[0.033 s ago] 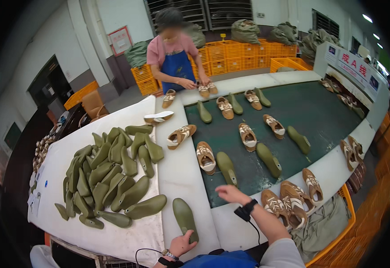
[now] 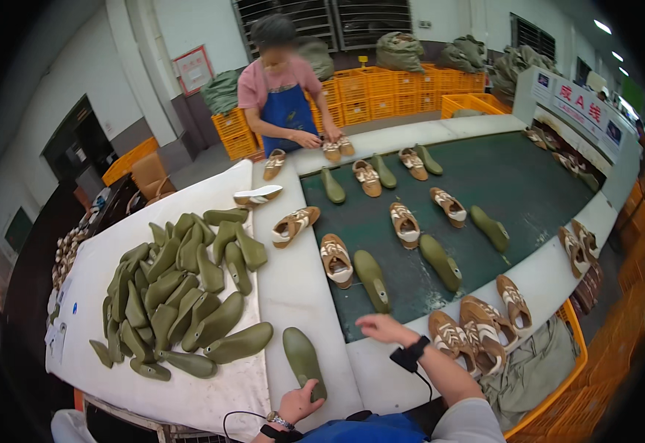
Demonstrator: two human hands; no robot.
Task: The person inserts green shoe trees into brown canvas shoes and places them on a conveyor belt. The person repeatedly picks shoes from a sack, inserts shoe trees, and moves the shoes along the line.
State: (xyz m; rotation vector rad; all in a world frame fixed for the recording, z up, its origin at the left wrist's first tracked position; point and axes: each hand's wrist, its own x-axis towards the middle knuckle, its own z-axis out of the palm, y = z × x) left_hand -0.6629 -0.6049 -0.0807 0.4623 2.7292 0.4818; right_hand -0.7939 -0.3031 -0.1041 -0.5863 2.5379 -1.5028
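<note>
At the near edge of the white table, my left hand (image 2: 298, 406) grips the lower end of an olive-green shoe last (image 2: 302, 353). My right hand (image 2: 383, 328) hovers over the near edge of the green belt, fingers stretched to the left and nothing in them. Just beyond it another green last (image 2: 371, 280) lies on the belt, beside a brown-and-white sneaker (image 2: 335, 261). A large heap of green lasts (image 2: 178, 295) covers the white cloth to the left of my left hand.
More sneakers and lasts stand in rows on the green belt (image 2: 499, 192). Several sneakers (image 2: 477, 332) crowd the ledge right of my right arm, above an orange crate (image 2: 577, 347). Across the table a person (image 2: 282, 96) in a blue apron handles a pair of sneakers (image 2: 337, 149).
The view has shifted slightly. My left hand stays on the same last, and my right hand is in nearly the same place near the belt's edge.
</note>
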